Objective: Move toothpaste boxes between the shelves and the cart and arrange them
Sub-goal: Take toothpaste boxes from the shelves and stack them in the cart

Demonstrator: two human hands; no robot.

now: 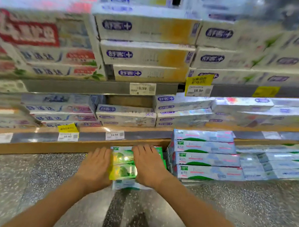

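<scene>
A small stack of green toothpaste boxes [124,164] sits at the mouth of the bottom shelf, end-on towards me. My left hand [96,165] presses flat against the stack's left side. On the right side and top lies my right hand [149,165]. Both hands clasp the stack between them. Immediately right of it stands a pile of pale blue boxes with green and pink marks [204,153]. No cart is in view.
Above, shelves hold white and yellow boxes [147,41], red and white boxes [44,50] and blue-white boxes [125,116]. Price tags [114,135] hang on the wooden shelf rail [25,146]. Speckled grey floor [18,191] lies below; my feet show at the bottom.
</scene>
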